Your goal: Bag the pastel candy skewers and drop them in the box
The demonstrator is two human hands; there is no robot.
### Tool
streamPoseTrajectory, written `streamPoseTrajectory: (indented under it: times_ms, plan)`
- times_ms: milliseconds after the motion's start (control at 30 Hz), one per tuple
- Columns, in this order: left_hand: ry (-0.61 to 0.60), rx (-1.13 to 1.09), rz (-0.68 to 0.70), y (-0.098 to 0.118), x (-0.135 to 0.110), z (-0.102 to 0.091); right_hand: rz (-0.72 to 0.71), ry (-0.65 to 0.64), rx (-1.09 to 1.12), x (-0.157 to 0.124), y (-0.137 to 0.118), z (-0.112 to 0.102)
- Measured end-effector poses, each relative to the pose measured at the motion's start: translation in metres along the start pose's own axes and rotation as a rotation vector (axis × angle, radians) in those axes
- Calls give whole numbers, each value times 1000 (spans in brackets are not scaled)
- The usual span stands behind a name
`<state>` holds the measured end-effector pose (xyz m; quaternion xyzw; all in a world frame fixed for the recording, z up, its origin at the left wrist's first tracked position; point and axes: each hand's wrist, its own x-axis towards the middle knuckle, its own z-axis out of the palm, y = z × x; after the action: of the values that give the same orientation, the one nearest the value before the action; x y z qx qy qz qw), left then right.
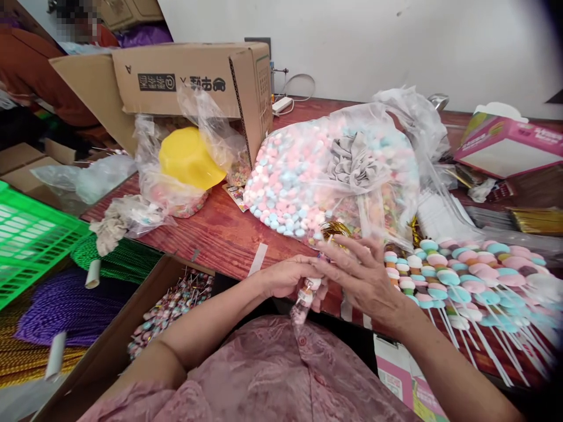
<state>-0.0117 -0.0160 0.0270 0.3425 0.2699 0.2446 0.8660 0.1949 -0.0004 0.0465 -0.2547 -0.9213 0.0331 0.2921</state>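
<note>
Low in front of my shirt, my left hand [292, 278] is closed round a marshmallow stick [304, 298] in a clear printed wrapper. Its lower end hangs below the fingers, and the top is mostly hidden. Over it reaches my right hand [369, 281], fingers stretched and slightly apart, the fingertips meeting the left hand at the wrapper's top. Whether they pinch anything there is hidden. Just beyond the fingers lies a bundle of gold ties [336, 230]. Several pink, blue and white marshmallow sticks [466, 275] lie in a pile to the right.
A large clear bag of marshmallows [285, 176] carries grey cloth [352, 158] on top. Behind stands a cardboard box [189, 76], with a yellow bowl [189, 158] before it. A box of finished sticks [173, 310], twisted cords [61, 305] and a green basket [35, 234] are left.
</note>
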Motion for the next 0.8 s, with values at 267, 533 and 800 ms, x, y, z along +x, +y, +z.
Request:
streamPoseTrajectory:
  times_ms: [267, 533, 800]
  plan:
    - [-171, 341, -183, 9, -10, 2, -228, -193, -114, -8, -9, -2]
    - [212, 1417, 370, -3, -23, -1, 414, -368, 351, -12, -11, 27]
    - [229, 591, -38, -7, -18, -9, 100, -75, -83, -20, -31, 14]
